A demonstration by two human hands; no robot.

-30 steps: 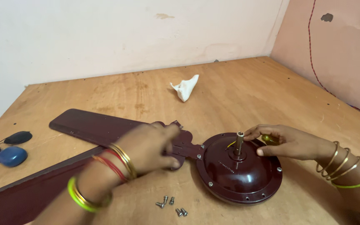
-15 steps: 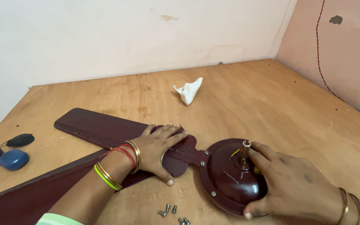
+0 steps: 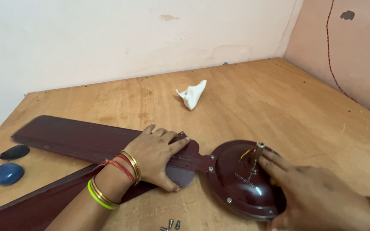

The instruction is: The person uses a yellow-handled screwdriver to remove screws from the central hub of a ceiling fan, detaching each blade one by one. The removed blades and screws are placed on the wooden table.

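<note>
Two hands down, head view only: left hand [image 3: 157,156] lies flat, fingers spread, on the maroon metal fan blade [image 3: 86,139] near its bracket; right hand [image 3: 317,196] rests open on the round maroon motor housing [image 3: 240,179] by the shaft. One blade looks bolted on. Loose silver screws [image 3: 171,224] lie unused on the wooden table [image 3: 253,102].

The ceiling fan motor housing [image 3: 240,184] is a dark maroon, glossy round dome lying flat on the wood, a short metal shaft [image 3: 257,153] standing upright from its centre just beyond the right fingertips. Under the left fingers lies a maroon fan blade [image 3: 86,139], flat, running away past the wrist. Its bracket [image 3: 191,160] reaches from those fingertips to the housing rim.
</note>
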